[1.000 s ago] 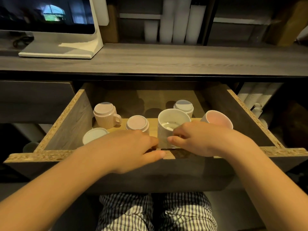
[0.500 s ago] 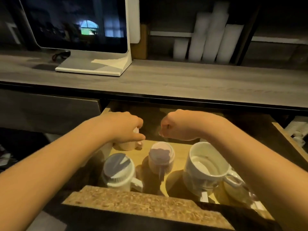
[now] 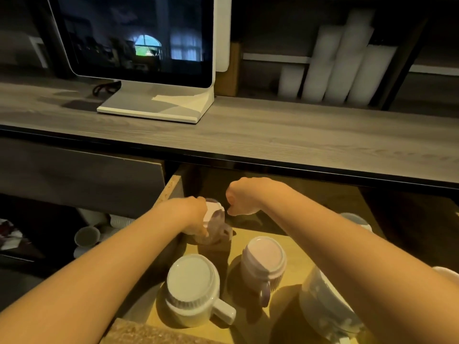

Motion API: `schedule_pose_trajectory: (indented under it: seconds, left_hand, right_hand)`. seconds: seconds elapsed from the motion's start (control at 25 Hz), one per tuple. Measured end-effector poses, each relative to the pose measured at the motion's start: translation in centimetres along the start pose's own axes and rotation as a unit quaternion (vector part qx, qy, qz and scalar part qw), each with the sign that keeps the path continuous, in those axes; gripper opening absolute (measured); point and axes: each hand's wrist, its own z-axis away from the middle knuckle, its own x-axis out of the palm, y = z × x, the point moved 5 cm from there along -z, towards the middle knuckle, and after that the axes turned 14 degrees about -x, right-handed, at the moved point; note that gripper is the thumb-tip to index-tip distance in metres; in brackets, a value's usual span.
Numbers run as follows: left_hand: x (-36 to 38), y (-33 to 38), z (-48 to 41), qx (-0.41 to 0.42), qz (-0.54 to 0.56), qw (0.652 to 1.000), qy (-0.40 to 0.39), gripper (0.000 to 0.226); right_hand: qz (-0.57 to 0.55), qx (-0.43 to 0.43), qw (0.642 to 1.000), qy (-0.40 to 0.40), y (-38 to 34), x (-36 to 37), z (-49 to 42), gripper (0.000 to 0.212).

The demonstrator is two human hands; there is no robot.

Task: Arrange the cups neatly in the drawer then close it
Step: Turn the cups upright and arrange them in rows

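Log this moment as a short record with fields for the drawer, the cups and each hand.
drawer: open, under the counter
back cup: pink, upside down, gripped by the left hand
front cups: white cup and pink cup, both upside down, side by side, apart
right hand: curled, holding nothing visible
counter items: monitor

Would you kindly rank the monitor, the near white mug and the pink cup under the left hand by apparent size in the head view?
1. monitor
2. white mug, upside down and nearest the camera, which inflates it
3. pink cup, partly covered by the left hand, so its full extent is unclear
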Motion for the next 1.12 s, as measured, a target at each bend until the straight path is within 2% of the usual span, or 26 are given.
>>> schedule_pose_trajectory:
  seconds: [0.12,0.28,0.44,0.68,0.8,0.92,1.12]
  left_hand:
    - [0.9,-0.3,-0.3,0.002,0.023,0.999,-0.026,0.083]
    - [0.8,-0.9,-0.4,0.029,0.070,0.997,-0.017,0.050]
    - [0.4,-1.0,0.1,0.041,0.082,0.996,-0.004,0.038]
    - [0.2,-0.8,-0.1,0.052,0.110,0.993,0.004,0.037]
    - [0.3,-0.9,-0.6,0.056,0.113,0.992,0.016,0.034]
    - [0.3,-1.3,-0.8,0.054,0.120,0.991,0.025,0.033]
    - [0.1,-1.0,-1.2,0.063,0.153,0.986,0.014,0.031]
  right_hand:
    - [-0.020,-0.001,1.000,0.004,-0.1,1.2,-2.1,0.044]
    - [-0.041,-0.018,0.999,0.021,-1.0,2.8,-4.4,0.062]
    - [-0.046,-0.006,0.999,0.022,-1.3,3.8,-5.4,0.070]
    - [-0.019,0.001,1.000,-0.004,-1.9,3.2,-5.0,0.062]
    - [0.001,-0.001,1.000,-0.004,-2.0,3.3,-4.9,0.068]
    - [-0.007,0.008,1.000,0.017,-1.4,3.4,-5.0,0.078]
    - [-0.051,0.007,0.998,0.022,0.0,3.6,-4.3,0.073]
